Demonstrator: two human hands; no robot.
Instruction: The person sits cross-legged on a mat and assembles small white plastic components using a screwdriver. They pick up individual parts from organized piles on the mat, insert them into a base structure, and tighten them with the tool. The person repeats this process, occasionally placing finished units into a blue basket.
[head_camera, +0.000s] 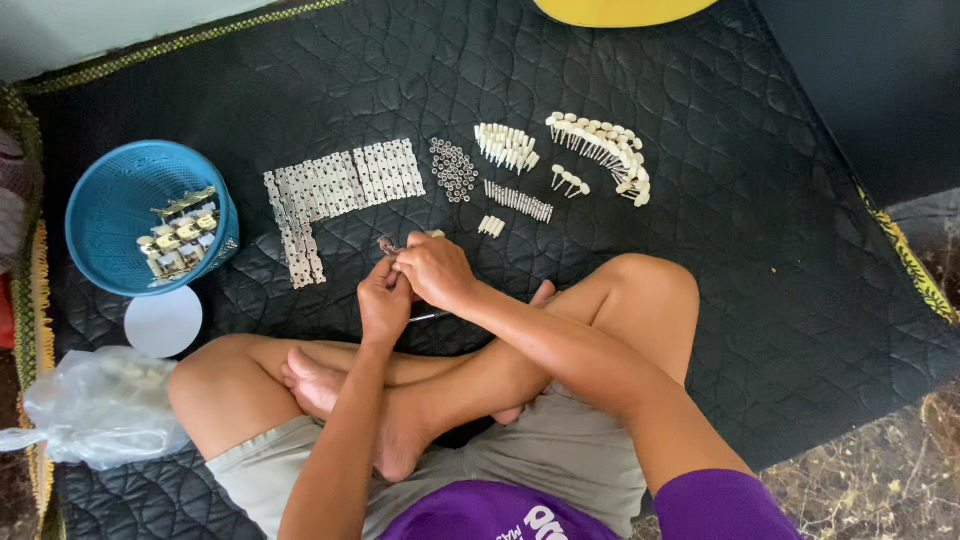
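I sit cross-legged on a black quilted mat (700, 150). My left hand (383, 303) and my right hand (432, 270) are pressed together just above my crossed shins, both closed on a small metal part (388, 244) that sticks out at the top. A thin metal tool (430, 317) shows just below my hands. In front of my hands lie rows of flat metal plates (335, 190), a heap of small dark rings (453, 168), white pegs (506, 145), small screws (518, 200) and an arc of white knobbed pins (610, 145).
A blue plastic basket (115, 215) with several assembled metal pieces stands at the left, a white round lid (163, 322) beside it. A clear plastic bag (100, 405) lies by my left knee. A yellow object (620, 10) is at the top edge.
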